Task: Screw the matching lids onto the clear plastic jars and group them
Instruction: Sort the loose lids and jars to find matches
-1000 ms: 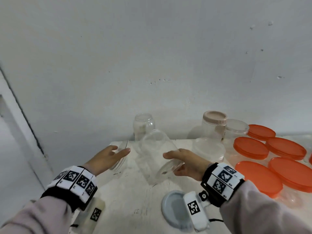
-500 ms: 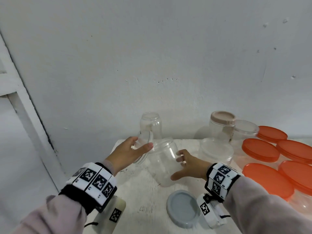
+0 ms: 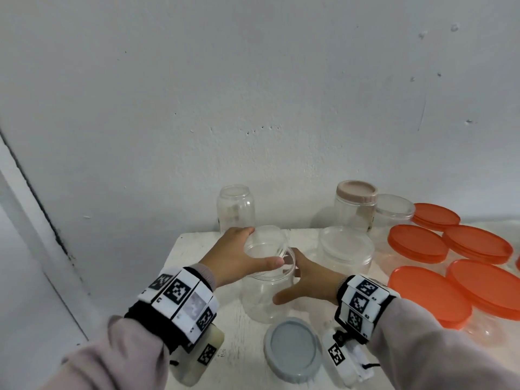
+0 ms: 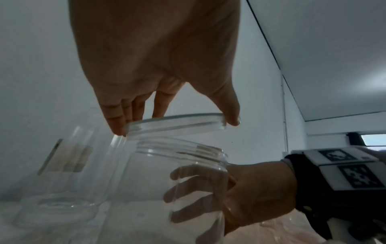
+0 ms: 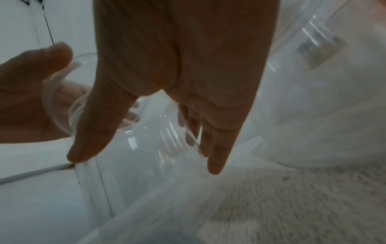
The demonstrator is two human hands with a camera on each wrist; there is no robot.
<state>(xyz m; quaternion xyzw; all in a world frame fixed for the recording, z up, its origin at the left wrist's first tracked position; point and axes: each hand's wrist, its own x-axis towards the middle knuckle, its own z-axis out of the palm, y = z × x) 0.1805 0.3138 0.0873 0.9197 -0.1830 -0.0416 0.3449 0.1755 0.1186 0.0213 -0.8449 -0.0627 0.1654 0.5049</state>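
Head view: clear round plastic jar (image 3: 267,294) stood upright near the middle of the white table (image 3: 197,243), long axis vertical, mouth pointing up. Right hand (image 3: 309,280) wrapped its side, thumb toward the person, fingers curled round the far wall. Left hand (image 3: 239,260) held a clear round plastic lid (image 3: 266,249) by the rim, thumb on the near edge, fingers on the far edge, lid roughly flat over the mouth.

Left wrist view gave what the head view did not: a gap between lid (image 4: 177,122) and the threaded neck of the jar (image 4: 179,151), lid tilted slightly and not seated. The right-hand fingers (image 4: 188,184) showed through the jar wall.

Right wrist view: blurred; thumb and fingers spread on the jar (image 5: 146,156), lid rim only partly seen.

Grey round lid (image 3: 292,349) lay flat on the table, just in front of the jar.
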